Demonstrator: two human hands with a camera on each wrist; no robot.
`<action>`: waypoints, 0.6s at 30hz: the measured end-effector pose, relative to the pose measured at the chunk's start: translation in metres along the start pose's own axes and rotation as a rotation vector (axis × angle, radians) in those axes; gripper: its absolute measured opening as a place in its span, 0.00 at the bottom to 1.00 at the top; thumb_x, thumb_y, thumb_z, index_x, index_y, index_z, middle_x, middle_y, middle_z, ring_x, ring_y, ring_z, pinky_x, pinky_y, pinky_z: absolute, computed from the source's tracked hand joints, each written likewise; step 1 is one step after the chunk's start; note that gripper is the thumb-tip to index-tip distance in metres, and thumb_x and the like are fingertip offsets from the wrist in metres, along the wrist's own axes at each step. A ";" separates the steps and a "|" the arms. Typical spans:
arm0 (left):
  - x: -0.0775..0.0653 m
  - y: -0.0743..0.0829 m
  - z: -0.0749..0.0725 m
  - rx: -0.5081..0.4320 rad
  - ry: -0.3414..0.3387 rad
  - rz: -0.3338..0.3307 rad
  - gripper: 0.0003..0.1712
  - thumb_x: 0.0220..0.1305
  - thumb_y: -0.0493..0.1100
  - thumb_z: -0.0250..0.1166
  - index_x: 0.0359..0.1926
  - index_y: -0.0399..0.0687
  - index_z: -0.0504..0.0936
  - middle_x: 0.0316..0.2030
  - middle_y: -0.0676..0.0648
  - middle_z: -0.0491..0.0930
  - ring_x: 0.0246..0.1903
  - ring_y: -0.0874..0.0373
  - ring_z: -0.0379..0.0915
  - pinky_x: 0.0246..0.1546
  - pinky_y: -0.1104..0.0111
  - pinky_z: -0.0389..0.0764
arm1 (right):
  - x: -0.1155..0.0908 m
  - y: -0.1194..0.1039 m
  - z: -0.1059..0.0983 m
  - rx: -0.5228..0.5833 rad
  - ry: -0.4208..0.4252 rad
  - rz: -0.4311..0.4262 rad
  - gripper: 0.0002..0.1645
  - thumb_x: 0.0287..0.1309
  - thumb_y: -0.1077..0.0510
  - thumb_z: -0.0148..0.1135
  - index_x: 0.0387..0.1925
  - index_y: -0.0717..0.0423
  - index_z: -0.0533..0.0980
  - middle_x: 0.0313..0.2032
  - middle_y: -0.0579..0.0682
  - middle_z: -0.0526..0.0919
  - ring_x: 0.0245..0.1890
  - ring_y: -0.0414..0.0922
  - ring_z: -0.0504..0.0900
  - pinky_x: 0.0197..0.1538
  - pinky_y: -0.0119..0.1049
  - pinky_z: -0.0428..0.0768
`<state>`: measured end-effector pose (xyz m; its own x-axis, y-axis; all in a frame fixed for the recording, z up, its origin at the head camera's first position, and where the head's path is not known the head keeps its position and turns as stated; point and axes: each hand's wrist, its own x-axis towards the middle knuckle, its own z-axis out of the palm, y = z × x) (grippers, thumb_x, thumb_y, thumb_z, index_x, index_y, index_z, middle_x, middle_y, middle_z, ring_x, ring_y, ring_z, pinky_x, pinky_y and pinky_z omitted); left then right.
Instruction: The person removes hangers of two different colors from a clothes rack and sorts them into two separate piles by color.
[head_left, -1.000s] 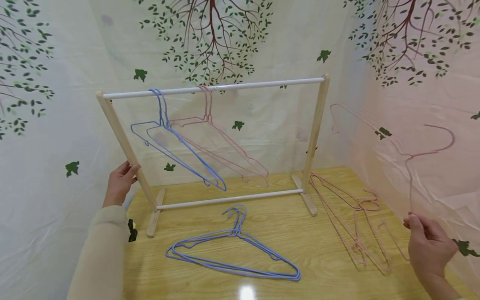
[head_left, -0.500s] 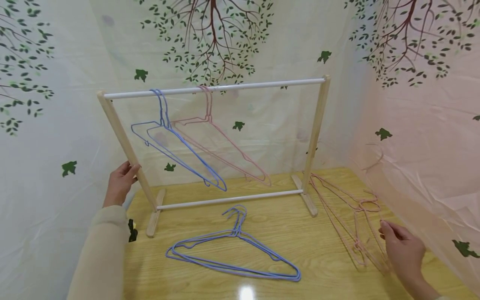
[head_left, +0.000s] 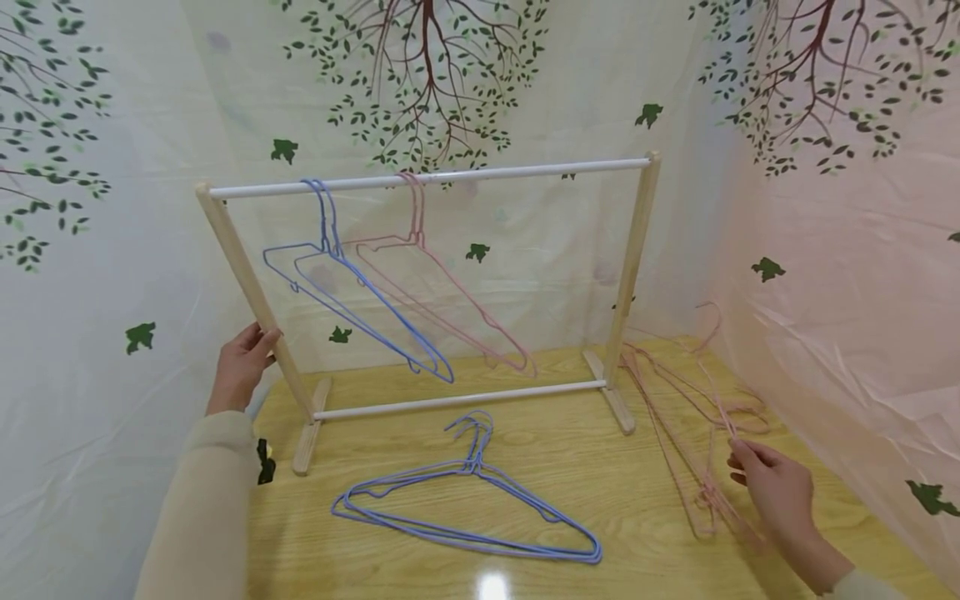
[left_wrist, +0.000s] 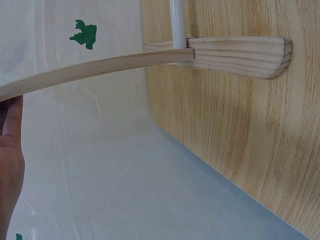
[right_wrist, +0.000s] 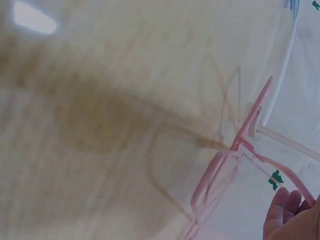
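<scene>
My left hand (head_left: 243,367) grips the left wooden post (head_left: 243,271) of a small clothes rack, thumb in front; the left wrist view shows its fingers against that post (left_wrist: 100,66). At right, my right hand (head_left: 776,496) pinches a pink wire hanger (head_left: 717,322), whose hook points up and away from me. That hanger overlaps other pink hangers (head_left: 707,498) lying on the table. In the right wrist view the fingers hold pink wire (right_wrist: 287,174), with more pink wire close beside it. Two blue hangers (head_left: 323,221) and two pink hangers (head_left: 413,215) hang from the rail.
Several blue hangers (head_left: 588,552) lie stacked on the wood-grain table (head_left: 420,575) in front of the rack. A white top rail (head_left: 525,172) and a lower bar (head_left: 465,401) join the posts. Leaf-printed sheets (head_left: 547,275) enclose the table's back and sides.
My right hand has moved left and forward, bringing the pink hanger down from high at right to over the pink pile. Wires there have shifted slightly. My left hand stays on the post.
</scene>
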<state>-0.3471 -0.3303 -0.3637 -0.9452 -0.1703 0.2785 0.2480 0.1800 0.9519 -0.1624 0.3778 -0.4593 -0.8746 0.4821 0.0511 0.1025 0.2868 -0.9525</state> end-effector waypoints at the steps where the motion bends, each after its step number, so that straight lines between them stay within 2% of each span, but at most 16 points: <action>1: 0.001 -0.001 -0.001 0.018 -0.001 0.000 0.36 0.71 0.50 0.61 0.72 0.35 0.64 0.40 0.64 0.77 0.41 0.73 0.74 0.41 0.82 0.81 | 0.002 -0.002 0.001 0.032 -0.002 0.023 0.32 0.71 0.46 0.58 0.56 0.74 0.75 0.26 0.33 0.82 0.27 0.33 0.84 0.35 0.30 0.87; 5: 0.000 0.001 0.000 0.064 0.002 -0.009 0.36 0.72 0.51 0.60 0.72 0.35 0.63 0.42 0.63 0.77 0.42 0.72 0.74 0.44 0.79 0.82 | 0.007 -0.009 -0.002 0.265 -0.022 0.171 0.11 0.69 0.53 0.61 0.37 0.53 0.85 0.26 0.37 0.82 0.28 0.34 0.83 0.37 0.32 0.87; 7: -0.001 0.002 0.000 0.078 0.004 -0.007 0.36 0.72 0.51 0.59 0.72 0.35 0.63 0.42 0.64 0.76 0.42 0.72 0.74 0.45 0.79 0.82 | 0.007 -0.014 -0.004 0.359 -0.052 0.243 0.12 0.69 0.54 0.61 0.28 0.44 0.83 0.27 0.38 0.82 0.29 0.35 0.83 0.39 0.32 0.87; 10: -0.002 0.003 0.001 0.098 0.007 -0.004 0.36 0.73 0.52 0.59 0.72 0.36 0.63 0.45 0.60 0.77 0.43 0.72 0.73 0.47 0.77 0.82 | 0.008 -0.019 -0.004 0.434 -0.068 0.343 0.16 0.70 0.55 0.60 0.23 0.42 0.82 0.27 0.41 0.81 0.30 0.36 0.83 0.40 0.32 0.87; 13: -0.002 0.003 0.001 0.090 0.015 -0.012 0.36 0.73 0.51 0.59 0.73 0.37 0.63 0.47 0.58 0.77 0.43 0.73 0.73 0.47 0.78 0.81 | 0.010 -0.013 -0.003 0.379 -0.065 0.374 0.16 0.71 0.55 0.58 0.24 0.43 0.80 0.25 0.40 0.81 0.29 0.36 0.83 0.39 0.33 0.87; 15: -0.001 0.003 0.001 0.111 0.016 -0.016 0.36 0.73 0.52 0.58 0.73 0.38 0.62 0.48 0.58 0.77 0.43 0.73 0.73 0.48 0.77 0.82 | 0.012 -0.004 -0.004 0.286 -0.059 0.349 0.12 0.71 0.53 0.57 0.30 0.47 0.80 0.25 0.39 0.81 0.29 0.36 0.82 0.36 0.34 0.87; 16: -0.002 0.003 0.001 0.110 0.019 -0.018 0.36 0.73 0.51 0.58 0.73 0.38 0.62 0.47 0.59 0.77 0.42 0.73 0.73 0.47 0.77 0.81 | 0.014 0.000 -0.005 0.234 -0.057 0.333 0.12 0.71 0.52 0.57 0.34 0.52 0.81 0.25 0.39 0.81 0.28 0.35 0.82 0.35 0.34 0.87; 18: -0.001 0.003 0.001 0.115 0.015 -0.019 0.36 0.73 0.52 0.58 0.73 0.38 0.62 0.46 0.60 0.76 0.43 0.73 0.73 0.48 0.77 0.81 | 0.017 0.009 -0.009 0.118 -0.056 0.297 0.20 0.71 0.50 0.56 0.43 0.64 0.81 0.25 0.39 0.82 0.27 0.35 0.82 0.31 0.34 0.86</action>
<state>-0.3453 -0.3288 -0.3617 -0.9460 -0.1895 0.2632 0.2031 0.2864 0.9363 -0.1720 0.3957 -0.4646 -0.8397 0.4831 -0.2478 0.3045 0.0411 -0.9516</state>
